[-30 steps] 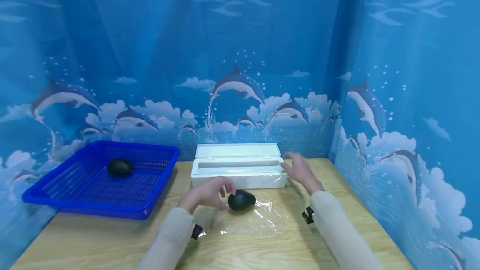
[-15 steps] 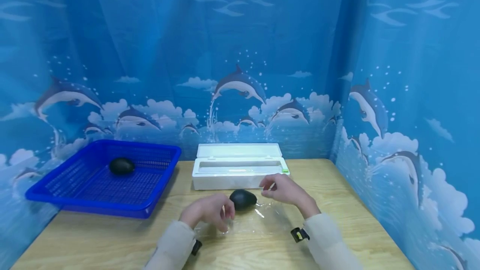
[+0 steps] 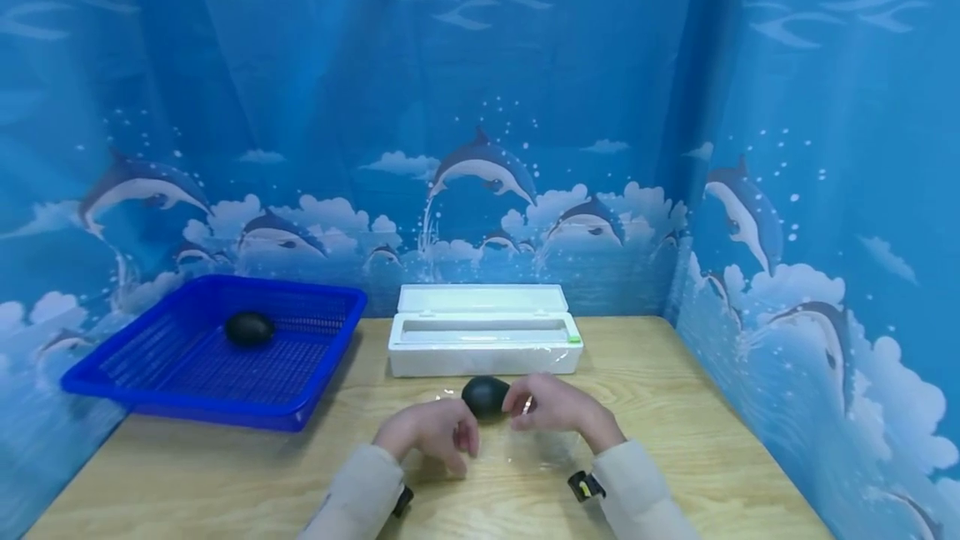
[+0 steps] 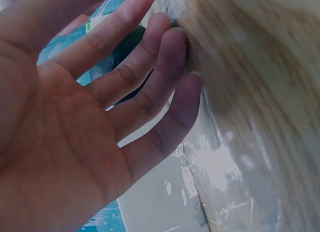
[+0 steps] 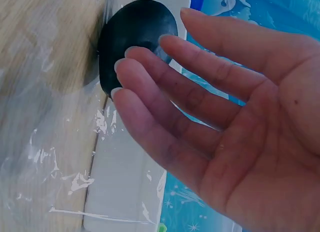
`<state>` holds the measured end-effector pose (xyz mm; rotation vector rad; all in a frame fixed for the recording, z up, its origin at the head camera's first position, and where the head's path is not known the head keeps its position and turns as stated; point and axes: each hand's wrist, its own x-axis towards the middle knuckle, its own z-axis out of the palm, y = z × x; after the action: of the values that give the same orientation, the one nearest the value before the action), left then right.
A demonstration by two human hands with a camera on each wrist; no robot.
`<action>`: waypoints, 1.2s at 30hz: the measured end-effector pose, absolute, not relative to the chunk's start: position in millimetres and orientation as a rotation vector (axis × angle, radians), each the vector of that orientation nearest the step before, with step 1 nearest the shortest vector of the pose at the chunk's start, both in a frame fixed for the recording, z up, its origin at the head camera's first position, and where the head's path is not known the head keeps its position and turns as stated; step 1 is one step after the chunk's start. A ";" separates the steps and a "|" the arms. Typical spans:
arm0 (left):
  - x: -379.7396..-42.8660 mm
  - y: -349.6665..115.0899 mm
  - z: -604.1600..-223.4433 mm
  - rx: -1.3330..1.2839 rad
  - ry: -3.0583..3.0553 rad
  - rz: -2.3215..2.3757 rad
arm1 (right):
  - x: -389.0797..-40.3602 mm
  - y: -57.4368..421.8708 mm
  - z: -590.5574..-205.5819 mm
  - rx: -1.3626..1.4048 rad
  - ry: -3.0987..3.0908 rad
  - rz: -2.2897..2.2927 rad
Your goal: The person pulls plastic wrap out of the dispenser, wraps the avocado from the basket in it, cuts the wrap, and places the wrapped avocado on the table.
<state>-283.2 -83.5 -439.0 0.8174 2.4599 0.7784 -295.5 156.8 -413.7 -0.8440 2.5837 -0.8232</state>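
A dark, smooth, pear-shaped avocado [image 3: 484, 397] lies on clear cling film [image 5: 55, 167] on the table, in front of the white cling film dispenser [image 3: 486, 357]. My left hand [image 3: 435, 433] hovers just left and in front of it, fingers loosely bent and palm bare in the left wrist view. On the avocado's right side is my right hand [image 3: 551, 403]; the right wrist view has its fingertips [image 5: 122, 94] close against the dark skin, with no film visibly pinched. Whether those fingertips touch the avocado, I cannot tell.
A blue plastic basket [image 3: 202, 413] with another avocado [image 3: 249, 328] in it stands at the left. The dispenser's lid [image 3: 482, 298] is raised, and a green slider [image 3: 574, 339] sits at its right end. Dolphin-print curtains enclose the wooden table [image 3: 675, 440].
My right hand has come from the dispenser's right end down to the avocado's right side. My left hand has drawn back slightly toward me, away from the avocado.
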 end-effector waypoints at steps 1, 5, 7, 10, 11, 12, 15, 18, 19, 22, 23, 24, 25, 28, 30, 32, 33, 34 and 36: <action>-283.0 -82.5 -439.0 0.797 2.460 0.769 | -295.0 156.3 -413.8 -0.855 2.584 -0.814; -282.5 -79.1 -441.1 0.762 2.463 0.736 | -293.7 155.4 -414.9 -0.896 2.578 -0.783; -281.8 -77.9 -442.1 0.767 2.461 0.728 | -292.6 155.0 -415.4 -0.893 2.570 -0.774; -281.1 -76.1 -442.7 0.784 2.469 0.713 | -290.7 153.7 -415.9 -0.876 2.561 -0.756; -280.9 -75.5 -442.5 0.788 2.474 0.703 | -290.1 153.2 -416.2 -0.869 2.557 -0.750; -280.7 -75.0 -442.2 0.786 2.480 0.693 | -289.4 152.6 -416.2 -0.862 2.554 -0.741; -280.4 -73.9 -441.5 0.769 2.498 0.665 | -287.9 150.9 -416.9 -0.846 2.547 -0.704; -280.0 -73.7 -441.4 0.739 2.512 0.643 | -287.0 149.3 -418.1 -0.826 2.540 -0.663; -279.7 -73.8 -441.4 0.725 2.511 0.643 | -286.7 148.7 -418.5 -0.816 2.538 -0.653; -279.7 -74.0 -442.4 0.725 2.513 0.632 | -286.4 146.0 -420.6 -0.785 2.533 -0.626; -279.7 -74.1 -442.8 0.732 2.513 0.631 | -286.6 144.8 -421.8 -0.774 2.532 -0.613; -279.6 -74.2 -442.9 0.741 2.513 0.634 | -286.7 143.6 -423.3 -0.769 2.536 -0.601; -279.9 -74.6 -443.3 0.757 2.511 0.635 | -286.6 142.2 -424.6 -0.765 2.538 -0.590; -281.3 -76.0 -444.0 0.796 2.507 0.643 | -285.3 137.9 -428.9 -0.760 2.554 -0.551; -282.1 -77.8 -443.4 0.808 2.493 0.667 | -283.3 134.9 -430.6 -0.766 2.567 -0.547; -283.3 -80.0 -442.4 0.825 2.490 0.679 | -281.4 132.4 -431.6 -0.758 2.576 -0.543; -283.6 -81.3 -441.6 0.827 2.491 0.686 | -280.7 131.2 -431.9 -0.755 2.577 -0.545; -283.9 -82.5 -440.8 0.834 2.496 0.688 | -280.3 130.3 -432.2 -0.754 2.576 -0.551; -285.0 -84.3 -439.7 0.851 2.512 0.678 | -279.7 129.1 -432.9 -0.754 2.581 -0.544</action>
<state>-285.0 -84.3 -439.7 0.8515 2.5119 0.6781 -279.7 129.1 -432.9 -0.7543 2.5812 -0.5444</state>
